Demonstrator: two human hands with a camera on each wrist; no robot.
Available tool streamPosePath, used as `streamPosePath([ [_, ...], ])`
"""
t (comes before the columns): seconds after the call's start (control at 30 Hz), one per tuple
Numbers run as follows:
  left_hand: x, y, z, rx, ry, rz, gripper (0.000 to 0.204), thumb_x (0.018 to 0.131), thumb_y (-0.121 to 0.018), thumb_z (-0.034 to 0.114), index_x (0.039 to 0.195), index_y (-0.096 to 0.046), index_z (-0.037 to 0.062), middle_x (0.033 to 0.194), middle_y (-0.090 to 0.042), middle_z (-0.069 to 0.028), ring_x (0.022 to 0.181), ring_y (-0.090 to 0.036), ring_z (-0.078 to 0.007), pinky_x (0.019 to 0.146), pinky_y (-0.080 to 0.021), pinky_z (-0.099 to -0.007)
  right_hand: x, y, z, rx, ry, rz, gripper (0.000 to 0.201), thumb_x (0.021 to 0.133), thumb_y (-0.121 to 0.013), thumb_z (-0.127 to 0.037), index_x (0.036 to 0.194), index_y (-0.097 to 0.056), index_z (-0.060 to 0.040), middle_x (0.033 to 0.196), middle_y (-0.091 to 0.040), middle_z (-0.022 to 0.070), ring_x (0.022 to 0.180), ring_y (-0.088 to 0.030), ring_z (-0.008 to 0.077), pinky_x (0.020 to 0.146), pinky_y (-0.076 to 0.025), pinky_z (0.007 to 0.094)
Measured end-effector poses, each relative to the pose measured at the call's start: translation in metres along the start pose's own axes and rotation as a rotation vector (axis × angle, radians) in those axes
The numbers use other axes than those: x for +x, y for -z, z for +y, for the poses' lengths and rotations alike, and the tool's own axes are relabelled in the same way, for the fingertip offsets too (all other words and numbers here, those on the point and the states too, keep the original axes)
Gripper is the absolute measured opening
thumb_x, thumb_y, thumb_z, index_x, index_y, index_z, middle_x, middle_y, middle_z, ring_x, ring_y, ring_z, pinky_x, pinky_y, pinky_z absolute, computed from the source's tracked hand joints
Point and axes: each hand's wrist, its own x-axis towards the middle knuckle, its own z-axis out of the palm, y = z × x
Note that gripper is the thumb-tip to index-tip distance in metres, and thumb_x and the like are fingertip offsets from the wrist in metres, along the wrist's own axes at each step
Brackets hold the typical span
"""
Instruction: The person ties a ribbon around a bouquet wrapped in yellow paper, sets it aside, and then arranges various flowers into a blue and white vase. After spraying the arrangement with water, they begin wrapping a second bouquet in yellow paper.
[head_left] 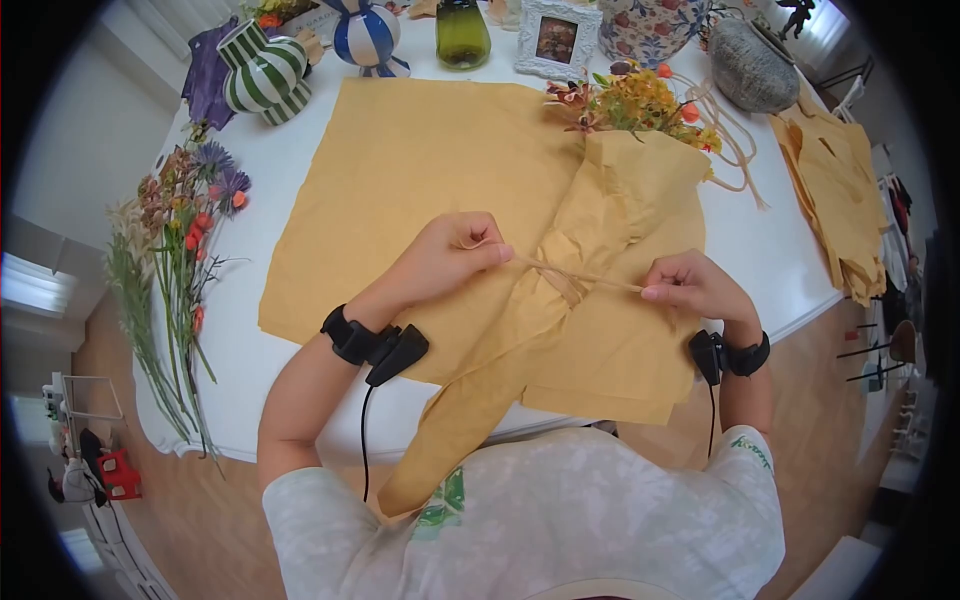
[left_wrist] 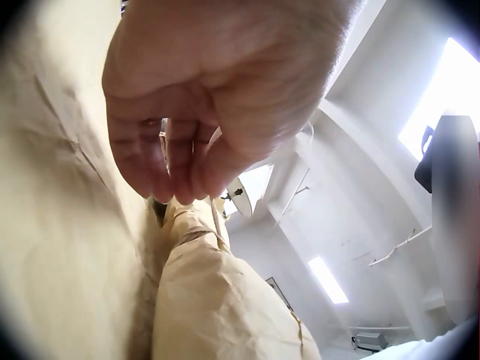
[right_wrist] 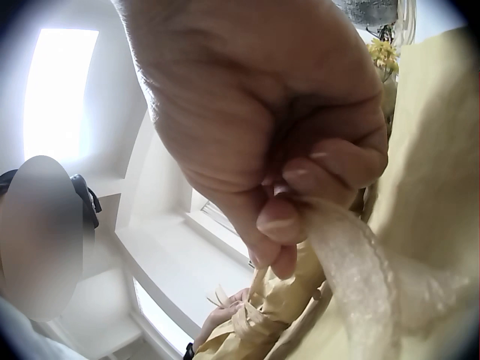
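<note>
Head view, far left: I see loose cut stems with orange, purple and brownish blooms (head_left: 195,235) lying on the white surface (head_left: 240,325).
Behind them: a green-and-white striped, bulging vase (head_left: 265,72).
Left hand: the bare left hand (head_left: 455,250) pinches one end of a thin tan strip (head_left: 605,281) between thumb and fingers.
Under both hands: a broad sheet of flat tan paper (head_left: 400,170).
Bouquet: yellow, orange and dark-red flowers (head_left: 640,103) in a crinkled tan paper wrap (head_left: 640,190), slanting across the sheet, its narrow end past the near edge.
Strip: I make it out crossing the wrap's waist.
Right hand: the bare right hand (head_left: 700,285) pinches its other end.
Far right: a rounded grey pot (head_left: 750,70), then folded tan paper (head_left: 835,190).
</note>
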Motion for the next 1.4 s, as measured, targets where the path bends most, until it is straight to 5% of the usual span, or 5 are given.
streamPosePath([
  [0.33, 0.021, -0.019, 0.016, -0.495, 0.087, -0.177, 0.017, 0.087, -0.053, 0.019, 0.087, -0.054, 0.002, 0.09, -0.061, -0.0099, 0.075, -0.055, -0.008, 0.063, -0.045, -0.0203, 0.031, -0.025, -0.013, 0.528, 0.558, -0.163, 0.019, 0.086, -0.052, -0.018, 0.081, -0.058, -0.001, 0.096, -0.059, 0.011, 0.093, -0.055, 0.0192, 0.083, -0.041, 0.0322],
  [0.6, 0.024, -0.021, 0.009, -0.481, 0.059, -0.181, 0.015, 0.08, -0.06, 0.004, 0.094, -0.058, -0.0004, 0.087, -0.061, -0.0061, 0.081, -0.058, -0.0106, 0.072, -0.047, -0.0226, 0.038, -0.026, -0.02, 0.465, 0.275, -0.131, 0.022, 0.09, -0.044, -0.01, 0.104, -0.055, 0.0024, 0.097, -0.058, 0.0058, 0.087, -0.056, 0.0119, 0.078, -0.045, 0.0267],
  [1.07, 0.012, -0.013, 0.028, 0.862, -0.551, 0.079, 0.01, 0.069, -0.063, 0.003, 0.079, -0.063, 0.0038, 0.075, -0.058, -0.0077, 0.07, -0.056, -0.0238, 0.062, -0.046, -0.0301, 0.022, -0.042, -0.03, 0.041, 0.464, 0.258, 0.027, 0.079, -0.049, 0.005, 0.105, -0.055, 0.0006, 0.085, -0.059, 0.0069, 0.077, -0.058, 0.0154, 0.069, -0.046, 0.0256],
  [1.13, 0.009, -0.009, 0.034, 0.897, -0.566, 0.075, 0.009, 0.068, -0.064, 0.005, 0.076, -0.062, 0.0032, 0.073, -0.057, -0.0073, 0.07, -0.055, -0.0237, 0.063, -0.045, -0.0316, 0.018, -0.042, -0.03, -0.47, 0.544, 0.543, 0.019, 0.077, -0.054, 0.002, 0.095, -0.058, 0.0003, 0.084, -0.057, 0.0094, 0.073, -0.057, 0.0224, 0.067, -0.046, 0.0276],
  [1.4, 0.013, 0.007, 0.035, 0.761, -0.493, -0.152, 0.013, 0.069, -0.068, 0.013, 0.069, -0.059, 0.0038, 0.076, -0.054, -0.0061, 0.07, -0.05, -0.022, 0.068, -0.041, -0.0307, 0.002, -0.022, -0.04, -0.611, 0.471, 0.236, 0.011, 0.071, -0.067, -0.009, 0.068, -0.059, -0.0021, 0.088, -0.056, 0.0085, 0.083, -0.054, 0.025, 0.072, -0.042, 0.031],
])
